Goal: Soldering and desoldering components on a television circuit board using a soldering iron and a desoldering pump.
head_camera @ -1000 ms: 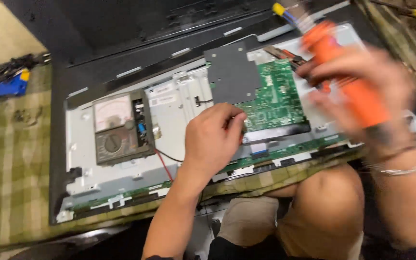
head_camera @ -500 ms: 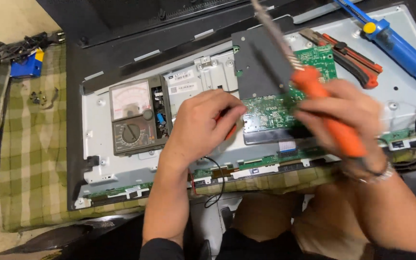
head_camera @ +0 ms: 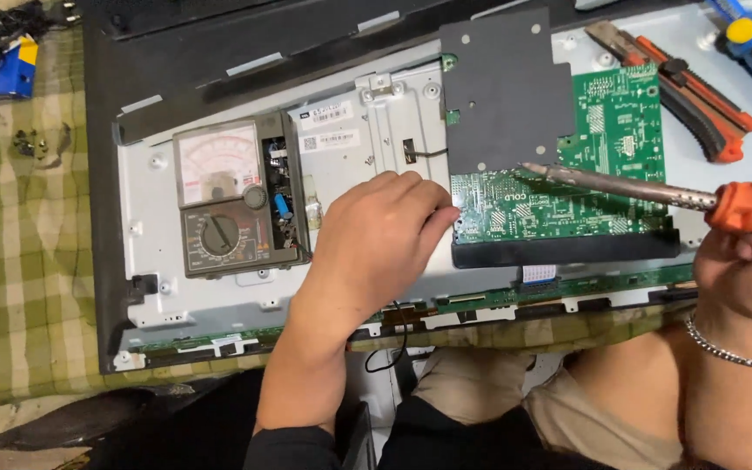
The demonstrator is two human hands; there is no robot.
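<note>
Green circuit board (head_camera: 602, 165) between hands, soldering iron (head_camera: 654, 193) (right-held) touching it

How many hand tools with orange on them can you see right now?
2: a soldering iron in the right hand, tip over the green board; a utility knife lying top right. Others may be out of frame.

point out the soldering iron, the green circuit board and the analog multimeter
orange-handled soldering iron (head_camera: 620, 185), head view, on its metal shaft
green circuit board (head_camera: 607, 130), head view, on its bare upper right area
grey analog multimeter (head_camera: 219, 235), head view, on its round selector dial
</note>
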